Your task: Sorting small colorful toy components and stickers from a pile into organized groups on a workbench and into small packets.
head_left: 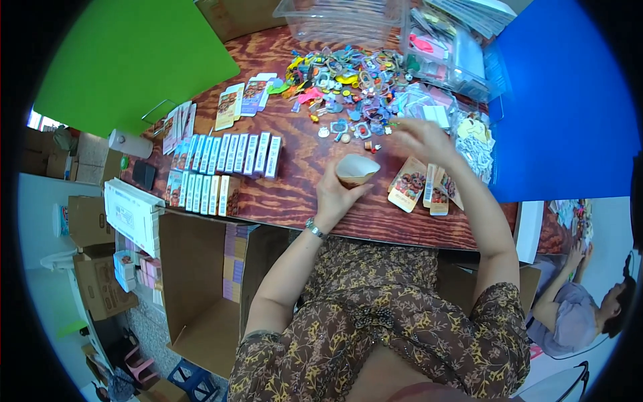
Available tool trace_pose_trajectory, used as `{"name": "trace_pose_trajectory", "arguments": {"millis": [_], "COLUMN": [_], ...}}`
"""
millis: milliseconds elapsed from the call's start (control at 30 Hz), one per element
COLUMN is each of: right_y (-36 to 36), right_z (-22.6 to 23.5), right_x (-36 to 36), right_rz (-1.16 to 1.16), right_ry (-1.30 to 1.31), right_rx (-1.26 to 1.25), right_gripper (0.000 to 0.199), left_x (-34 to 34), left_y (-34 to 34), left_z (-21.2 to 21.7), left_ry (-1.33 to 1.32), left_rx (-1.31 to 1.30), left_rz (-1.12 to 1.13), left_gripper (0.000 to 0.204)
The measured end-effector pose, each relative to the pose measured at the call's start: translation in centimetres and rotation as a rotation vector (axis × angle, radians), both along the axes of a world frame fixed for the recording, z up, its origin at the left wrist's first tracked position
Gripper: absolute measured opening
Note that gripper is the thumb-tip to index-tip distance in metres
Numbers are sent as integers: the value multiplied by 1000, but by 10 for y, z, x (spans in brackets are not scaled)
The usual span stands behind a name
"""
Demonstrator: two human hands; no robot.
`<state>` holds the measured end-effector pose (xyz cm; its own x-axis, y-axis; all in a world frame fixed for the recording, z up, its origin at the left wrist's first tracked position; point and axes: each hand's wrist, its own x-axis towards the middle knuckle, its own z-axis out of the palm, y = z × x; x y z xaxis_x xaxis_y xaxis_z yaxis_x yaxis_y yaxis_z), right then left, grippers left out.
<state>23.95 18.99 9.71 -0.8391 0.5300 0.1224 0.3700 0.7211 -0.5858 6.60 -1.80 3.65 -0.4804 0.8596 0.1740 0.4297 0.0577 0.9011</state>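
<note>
An open cardboard box (201,295) is seen nearest, below the bench (301,194) edge. Above it, a small opened carton (357,169) is grasped upright in the left hand (337,194), its mouth facing up over the bench. Flat cartons (425,187) lie just beside it. The right hand (423,137) is held released, fingers spread, at the pile of small coloured trinkets (348,87). Farthest, a clear plastic tub (335,20) is set.

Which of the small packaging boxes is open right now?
The one in the left hand: an open-mouthed box, its white inside showing. The boxes in rows at the person's left stand closed; the ones below the right hand lie flat.
</note>
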Motion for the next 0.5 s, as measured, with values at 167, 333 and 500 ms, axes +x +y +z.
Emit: {"name": "trace_pose_trajectory", "arguments": {"millis": [167,333,500], "right_y": [80,86,100], "right_z": [-35,-36,-31], "right_x": [35,34,43], "right_rz": [-146,-123,-69], "right_ry": [-532,-595,-545], "right_rx": [464,449,538], "right_gripper": [65,70,48], "left_x": [-3,-5,-5], "left_y": [-1,-7,1], "left_z": [-24,-36,-36], "left_ry": [-91,-80,-92], "left_rx": [19,34,36], "left_rz": [12,0,-71], "left_gripper": [72,76,81]}}
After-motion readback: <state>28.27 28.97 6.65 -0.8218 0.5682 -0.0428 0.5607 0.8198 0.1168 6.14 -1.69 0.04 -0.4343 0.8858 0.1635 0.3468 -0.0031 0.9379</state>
